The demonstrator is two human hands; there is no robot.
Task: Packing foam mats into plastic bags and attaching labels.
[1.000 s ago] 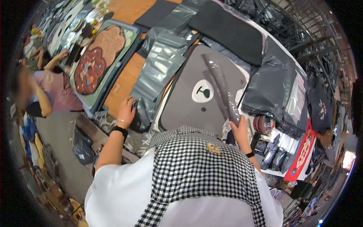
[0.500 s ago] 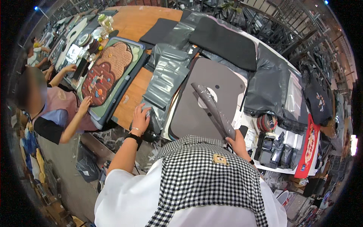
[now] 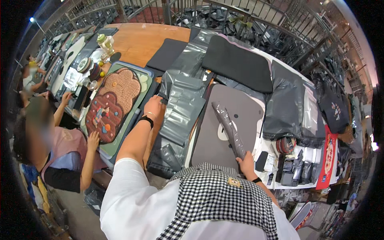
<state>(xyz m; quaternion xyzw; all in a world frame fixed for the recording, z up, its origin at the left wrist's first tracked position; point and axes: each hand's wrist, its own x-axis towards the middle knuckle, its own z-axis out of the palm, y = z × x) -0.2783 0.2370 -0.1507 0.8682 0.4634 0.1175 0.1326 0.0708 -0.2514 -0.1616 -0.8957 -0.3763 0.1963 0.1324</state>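
Observation:
My right hand grips the lower end of a crumpled grey plastic bag, which stretches up over a grey mat with a white patch. My left hand reaches forward with a black wristband on the wrist, its fingers on the upper edge of a stack of folded grey plastic bags. Below my chin hangs a black-and-white checked apron.
A brown flower-shaped mat lies on a green tray at the left, where another person's hand rests. Black mats, dark bags, a tape roll and small black items cover the table. A metal fence runs behind.
My left hand has reached further up, from the lower end of the grey bag stack to its top. My view has tilted upward, showing more of the table's far side.

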